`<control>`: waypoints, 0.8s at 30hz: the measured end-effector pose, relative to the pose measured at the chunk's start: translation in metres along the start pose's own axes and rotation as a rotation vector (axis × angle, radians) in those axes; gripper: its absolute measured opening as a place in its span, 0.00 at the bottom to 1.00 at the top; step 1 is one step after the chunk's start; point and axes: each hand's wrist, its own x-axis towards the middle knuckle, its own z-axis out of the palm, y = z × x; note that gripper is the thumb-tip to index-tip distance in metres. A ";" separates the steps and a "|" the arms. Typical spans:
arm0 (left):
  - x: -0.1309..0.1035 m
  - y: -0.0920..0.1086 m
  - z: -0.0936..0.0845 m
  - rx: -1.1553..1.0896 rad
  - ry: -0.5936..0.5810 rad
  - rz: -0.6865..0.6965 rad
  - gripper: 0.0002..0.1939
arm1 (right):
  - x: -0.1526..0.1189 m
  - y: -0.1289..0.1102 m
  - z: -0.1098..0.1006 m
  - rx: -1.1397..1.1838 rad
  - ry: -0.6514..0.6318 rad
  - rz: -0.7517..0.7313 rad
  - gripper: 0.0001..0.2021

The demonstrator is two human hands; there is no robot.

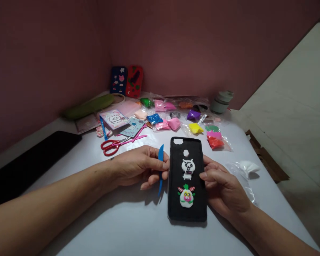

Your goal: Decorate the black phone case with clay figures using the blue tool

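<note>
Black rectangular phone case [176, 177] stands out against the near middle of the white counter [109, 227], its long sides running away from the person; whether its lower edge touches down, I cannot tell. The right hand [224, 186] grasps its right edge, thumb on the front. The left hand [142, 163] pinches a slim, curved blue tool [160, 156] beside the left edge. On the case, a white cat-like figure [188, 165] sits above a round white figure with striped horns [186, 199]. Red-handled scissors [114, 144] lie beyond the left hand
</note>
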 end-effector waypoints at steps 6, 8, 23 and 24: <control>0.000 0.004 -0.005 0.018 0.027 0.059 0.06 | 0.002 -0.001 0.001 0.033 -0.083 0.023 0.26; 0.000 0.005 -0.007 0.013 0.031 0.081 0.04 | 0.002 -0.001 0.000 0.041 -0.053 0.007 0.22; 0.001 0.004 -0.013 0.053 0.019 0.110 0.06 | 0.005 0.004 -0.005 0.093 0.203 -0.037 0.09; 0.002 0.004 -0.014 0.055 0.018 0.110 0.06 | 0.005 0.003 -0.005 0.093 0.192 -0.031 0.09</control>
